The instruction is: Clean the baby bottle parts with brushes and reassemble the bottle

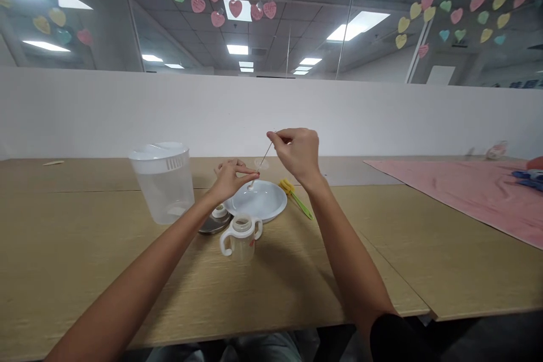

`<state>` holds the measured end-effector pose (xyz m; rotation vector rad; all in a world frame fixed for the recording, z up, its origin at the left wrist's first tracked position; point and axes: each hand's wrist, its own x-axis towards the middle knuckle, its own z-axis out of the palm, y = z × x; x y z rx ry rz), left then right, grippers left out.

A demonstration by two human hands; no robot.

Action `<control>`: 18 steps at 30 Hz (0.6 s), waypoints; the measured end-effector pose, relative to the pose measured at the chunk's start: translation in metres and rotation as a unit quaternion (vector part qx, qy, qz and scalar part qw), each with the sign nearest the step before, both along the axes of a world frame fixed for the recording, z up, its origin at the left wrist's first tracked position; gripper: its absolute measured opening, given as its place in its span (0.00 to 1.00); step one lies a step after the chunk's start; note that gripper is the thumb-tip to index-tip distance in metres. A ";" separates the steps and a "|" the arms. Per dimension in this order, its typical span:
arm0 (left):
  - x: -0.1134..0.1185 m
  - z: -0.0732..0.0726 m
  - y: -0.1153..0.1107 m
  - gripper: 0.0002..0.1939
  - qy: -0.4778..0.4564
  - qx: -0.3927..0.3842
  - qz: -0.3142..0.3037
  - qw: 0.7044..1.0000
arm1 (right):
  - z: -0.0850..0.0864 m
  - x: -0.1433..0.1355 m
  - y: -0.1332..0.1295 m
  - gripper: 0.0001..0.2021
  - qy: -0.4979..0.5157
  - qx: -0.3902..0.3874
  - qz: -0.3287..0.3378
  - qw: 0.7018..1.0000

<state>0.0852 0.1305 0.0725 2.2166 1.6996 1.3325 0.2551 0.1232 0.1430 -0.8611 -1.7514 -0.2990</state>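
Black sleeve (pixel 396 336) on your right arm sits nearest the camera, bottom edge. Right hand (pixel 299 150): thumb and index pinch the upper end of a thin dark rod (pixel 267 153), which slants down to your left hand (pixel 231 180). Left fingertips narrow, pinching a small pale piece (pixel 251 185) at the rod's lower end; too small to identify. Both are over the far side of the white bowl (pixel 263 206). Two-handled bottle (pixel 243 242) stands upright in front of the bowl, top uncovered. Metal dish (pixel 214 226) left of it bears a white ring (pixel 219 212). Clear bucket (pixel 164 192) farther left; yellow-headed brush (pixel 298 199) right of the bowl.
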 end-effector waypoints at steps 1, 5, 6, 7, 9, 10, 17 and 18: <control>0.002 0.003 -0.001 0.07 0.008 0.008 -0.001 1.000 | 0.002 0.003 -0.003 0.17 0.016 0.011 0.001 1.000; 0.005 0.009 -0.003 0.05 0.028 0.043 -0.003 0.999 | 0.009 0.013 -0.012 0.16 0.073 0.041 0.004 0.996; 0.006 0.011 -0.003 0.05 0.028 0.045 -0.006 0.999 | 0.010 0.015 -0.013 0.16 0.081 0.049 0.006 0.996; 0.006 0.012 -0.004 0.05 0.025 0.046 -0.009 0.999 | 0.010 0.018 -0.014 0.16 0.087 0.058 0.007 0.994; 0.007 0.017 -0.006 0.05 0.022 0.045 -0.016 0.999 | 0.012 0.022 -0.016 0.15 0.106 0.076 0.007 0.991; 0.008 0.021 -0.007 0.05 0.025 0.046 -0.019 0.998 | 0.013 0.025 -0.017 0.15 0.121 0.085 0.006 0.989; 0.005 0.048 -0.019 0.06 0.102 0.094 -0.037 0.990 | 0.027 0.063 -0.031 0.15 0.281 0.167 -0.002 0.945; 0.001 0.046 -0.020 0.06 0.107 0.090 -0.029 0.990 | 0.029 0.076 -0.034 0.16 0.316 0.202 -0.017 0.927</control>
